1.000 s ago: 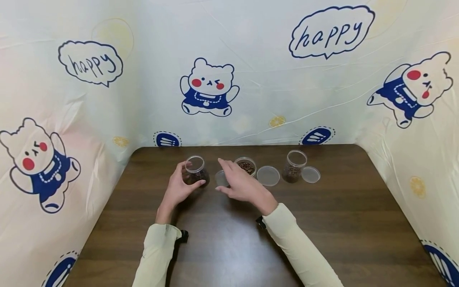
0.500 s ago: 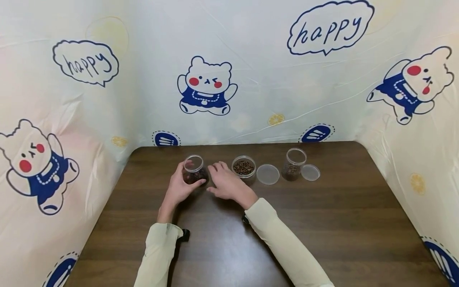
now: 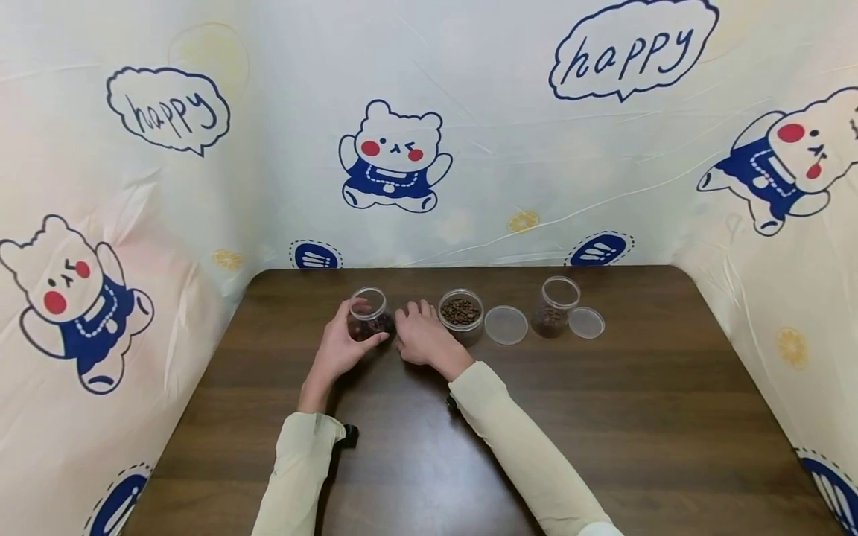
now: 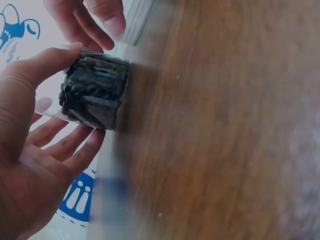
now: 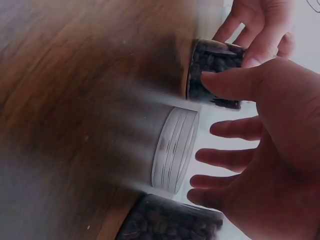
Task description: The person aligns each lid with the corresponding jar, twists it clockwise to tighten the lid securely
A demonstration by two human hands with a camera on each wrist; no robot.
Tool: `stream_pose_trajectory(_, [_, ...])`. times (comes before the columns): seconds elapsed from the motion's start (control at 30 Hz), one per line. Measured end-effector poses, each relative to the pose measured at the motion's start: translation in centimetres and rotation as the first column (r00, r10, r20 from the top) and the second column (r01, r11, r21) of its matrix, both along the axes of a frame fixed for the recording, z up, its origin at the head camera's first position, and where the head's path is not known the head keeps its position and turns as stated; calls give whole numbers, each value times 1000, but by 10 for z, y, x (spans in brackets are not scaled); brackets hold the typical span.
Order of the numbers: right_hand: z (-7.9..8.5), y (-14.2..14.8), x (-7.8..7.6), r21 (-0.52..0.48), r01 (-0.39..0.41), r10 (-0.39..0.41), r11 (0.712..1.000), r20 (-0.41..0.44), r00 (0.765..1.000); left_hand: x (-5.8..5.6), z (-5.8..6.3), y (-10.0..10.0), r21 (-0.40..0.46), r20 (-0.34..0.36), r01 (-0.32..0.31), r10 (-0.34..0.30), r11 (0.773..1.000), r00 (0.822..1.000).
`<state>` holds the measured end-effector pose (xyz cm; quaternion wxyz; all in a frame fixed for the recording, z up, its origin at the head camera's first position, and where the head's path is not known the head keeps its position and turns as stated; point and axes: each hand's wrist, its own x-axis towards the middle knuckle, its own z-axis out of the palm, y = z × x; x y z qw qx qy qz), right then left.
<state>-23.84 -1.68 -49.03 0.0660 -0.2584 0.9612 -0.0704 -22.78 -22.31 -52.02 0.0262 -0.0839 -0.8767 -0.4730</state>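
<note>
My left hand [image 3: 338, 344] grips a clear jar [image 3: 371, 313], with the thumb on its near side and fingers round the far side. Dark bean-like pieces [image 4: 95, 90] fill its lower part, and its top has no lid on. Just to the right, my right hand [image 3: 425, 335] is held palm down, its fingers loosely extended. A clear round lid [image 5: 175, 150] lies under that hand, hidden from the head view. In the right wrist view the fingertips are close to the lid's rim, while the thumb overlaps the held jar.
Right of my hands stands an uncovered jar of brown coffee beans [image 3: 461, 313], then a flat clear lid [image 3: 506, 325]. Farther right are a taller uncovered jar [image 3: 556, 307] and a smaller lid [image 3: 586, 323]. A printed cloth [image 3: 469, 149] hangs behind the wooden table [image 3: 603, 417].
My right hand has moved left from beside the coffee-bean jar and lowered over the clear lid, uncovering that jar in the head view. My left hand keeps its grip on the left jar.
</note>
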Motion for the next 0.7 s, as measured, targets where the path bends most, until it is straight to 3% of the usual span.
stream_pose_trajectory(0.43, [-3,-6,1,32,21,-22,999,43,999,2,1,-2,-15,18,26,-26,1000,1000])
stream_pose_trajectory(0.7, [-4,-8,1,9,18,-18,1000,17,1000,1,1,-2,-32,21,36,-35,999,999])
